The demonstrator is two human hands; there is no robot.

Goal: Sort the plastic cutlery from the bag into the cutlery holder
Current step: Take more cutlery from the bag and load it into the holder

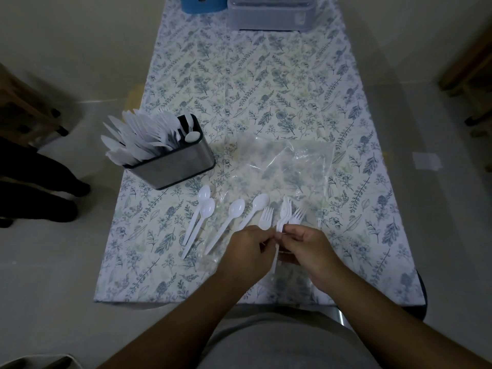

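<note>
Tabletop cutlery holder (174, 166) brims with white cutlery (138, 139).

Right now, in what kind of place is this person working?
Probably a room in a home, perhaps a dining area: a table with a floral tablecloth on a pale tiled floor, wooden furniture at the side, and plastic storage boxes at the far end.

Cutlery lies fanned just beyond your fingers (277, 237).
Forks (285, 213) sit at your fingertips, spoons (221, 217) spread to their left, all on the bag (287, 166), which stretches away behind them. The holder (173, 166) stands well beyond and left of your fingers on the table (266, 83).
</note>
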